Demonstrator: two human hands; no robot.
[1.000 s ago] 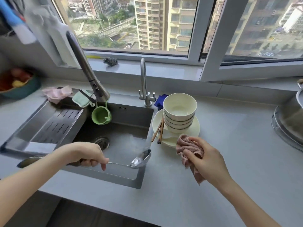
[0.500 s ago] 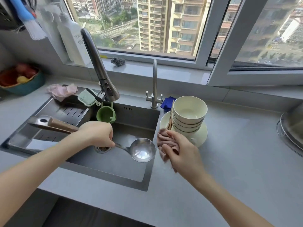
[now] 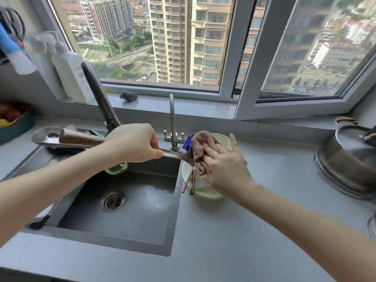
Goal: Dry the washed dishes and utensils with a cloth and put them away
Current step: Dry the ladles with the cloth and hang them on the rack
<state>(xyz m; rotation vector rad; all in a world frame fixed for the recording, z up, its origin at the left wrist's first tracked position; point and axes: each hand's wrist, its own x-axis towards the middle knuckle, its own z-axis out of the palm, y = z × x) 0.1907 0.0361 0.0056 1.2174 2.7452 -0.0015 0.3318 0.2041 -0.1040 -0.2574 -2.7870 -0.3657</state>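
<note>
My left hand (image 3: 132, 142) grips the steel ladle (image 3: 67, 138) by its wood-clad handle and holds it level over the sink's right edge. The ladle's bowl is hidden under the pink cloth (image 3: 201, 147), which my right hand (image 3: 223, 165) presses around it with fingers spread. Behind the cloth stands a stack of cream bowls (image 3: 222, 139) on a cream plate (image 3: 203, 190). Brown chopsticks (image 3: 190, 183) lean across the plate's left side.
The steel sink (image 3: 126, 202) lies below my left arm, with a tall dark faucet (image 3: 99, 98) and a thin tap (image 3: 172, 123) behind it. A green cup (image 3: 117, 169) hangs at the sink's back. A steel pot (image 3: 350, 157) sits at the right. Bottles stand on the sill at left.
My left hand has raised the ladle and carried it right. My right hand has brought the cloth onto the ladle's bowl, which now is covered.
</note>
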